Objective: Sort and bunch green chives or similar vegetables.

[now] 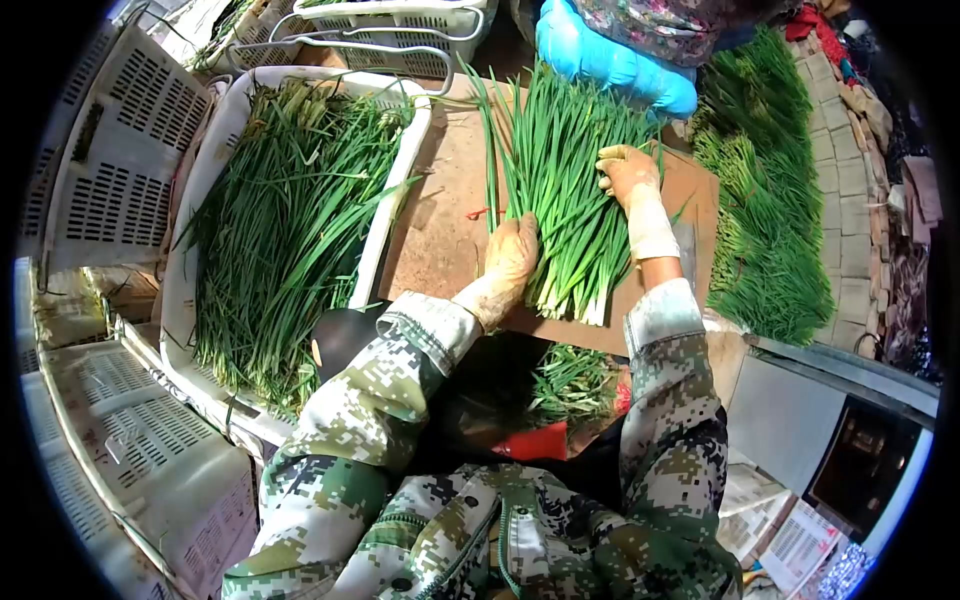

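A spread bunch of long green stalks with pale ends [575, 190] lies on a brown board [435, 225], the pale ends toward me. My left hand [508, 262], in a pale glove, rests against the bunch's left edge, its fingers pressed together; whether they grip any stalks is hidden. At the right edge, my right hand [630, 180], also gloved, has its fingers curled at the upper stalks; what lies between them is too small to make out. A thin red strip [484, 213] is on the board left of the bunch.
A white crate [397, 215] full of loose green stalks stands at left. Another person's blue-covered arm [610, 65] is at the board's far edge. More greens [765, 200] lie at right. Stacked white crates [120, 160] line the far left. Trimmings [570, 385] lie below the board.
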Motion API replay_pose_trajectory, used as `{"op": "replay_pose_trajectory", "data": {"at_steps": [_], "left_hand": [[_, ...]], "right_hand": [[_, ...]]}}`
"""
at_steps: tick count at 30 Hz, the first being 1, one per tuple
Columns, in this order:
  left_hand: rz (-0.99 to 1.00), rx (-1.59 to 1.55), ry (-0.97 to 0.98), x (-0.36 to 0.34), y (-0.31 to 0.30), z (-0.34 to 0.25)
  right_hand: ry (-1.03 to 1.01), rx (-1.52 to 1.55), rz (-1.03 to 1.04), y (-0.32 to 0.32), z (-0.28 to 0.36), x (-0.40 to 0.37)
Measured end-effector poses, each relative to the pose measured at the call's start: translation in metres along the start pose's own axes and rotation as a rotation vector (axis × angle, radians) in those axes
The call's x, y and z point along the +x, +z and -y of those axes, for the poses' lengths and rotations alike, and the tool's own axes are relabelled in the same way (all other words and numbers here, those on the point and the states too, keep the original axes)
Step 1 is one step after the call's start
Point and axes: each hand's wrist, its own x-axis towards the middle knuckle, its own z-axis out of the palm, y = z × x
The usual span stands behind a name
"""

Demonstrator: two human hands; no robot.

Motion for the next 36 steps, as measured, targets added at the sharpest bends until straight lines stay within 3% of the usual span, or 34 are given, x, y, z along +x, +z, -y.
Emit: {"op": "replay_pose_trajectory", "data": {"at_steps": [3,6,8,9,13,15,16,17,20,22,23,24,25,27,28,30,31,32,34,35,36], "left_hand": [[-0.02,-0.012,0.022,-0.001,0.0,0.002],[0.006,-0.026,0.005,-0.001,-0.001,0.0],[0.016,-0.019,-0.001,-0.001,-0.001,0.002],[0.025,-0.015,0.008,0.0,0.001,0.002],[0.02,-0.026,-0.028,0.002,0.001,0.0],[-0.039,-0.065,-0.025,-0.003,0.0,-0.001],[-0.022,-0.063,-0.039,-0.001,0.0,0.003],[-0.003,-0.06,-0.051,0.003,0.002,0.005],[0.01,-0.062,-0.046,0.004,0.003,0.009],[0.034,-0.063,-0.025,0.005,-0.001,0.007],[0.033,-0.065,-0.023,0.007,-0.001,0.009],[0.02,-0.087,-0.022,0.008,0.001,0.014],[0.011,-0.111,-0.02,0.007,0.003,0.016],[-0.003,-0.119,0.025,0.011,0.007,0.023],[-0.007,-0.131,-0.007,0.01,0.007,0.019],[0.01,-0.144,-0.044,0.005,0.002,0.009],[0.007,-0.145,-0.04,0.007,0.004,0.013],[0.014,-0.13,-0.015,0.011,0.007,0.02],[0.004,-0.103,0.016,0.013,0.006,0.022],[-0.013,-0.084,0.023,0.01,0.006,0.021],[-0.018,-0.102,0.014,0.013,0.008,0.024]], "right_hand": [[-0.033,-0.009,-0.055,0.001,0.013,0.009],[-0.036,-0.224,-0.053,-0.003,0.022,0.024],[0.105,-0.474,0.104,0.0,0.023,0.037],[-0.022,-0.734,0.055,0.009,0.002,0.061],[-0.078,-0.865,0.047,0.019,-0.006,0.067],[-0.025,-0.496,0.212,0.011,-0.014,0.078],[0.104,-0.184,0.157,0.003,0.009,0.05],[0.073,0.124,0.057,-0.003,0.018,0.028],[-0.183,0.504,-0.099,-0.015,0.005,0.027],[-0.318,0.669,-0.27,-0.028,0.03,-0.012],[-0.374,0.743,-0.287,-0.046,0.035,-0.023],[-0.5,0.908,-0.126,-0.071,0.038,-0.035],[-0.539,0.893,-0.19,-0.088,0.053,-0.069],[-0.575,0.791,-0.186,-0.114,0.056,-0.117],[-0.622,0.551,-0.119,-0.12,0.055,-0.145],[-0.477,0.574,0.115,-0.106,0.022,-0.171],[-0.546,0.306,0.183,-0.088,0.005,-0.186],[-0.37,0.299,0.406,-0.068,-0.03,-0.193],[-0.619,-0.201,0.803,-0.048,-0.028,-0.223],[-0.717,-0.946,0.959,-0.043,-0.05,-0.216],[-1.116,-0.935,0.721,-0.036,-0.049,-0.196]]}}
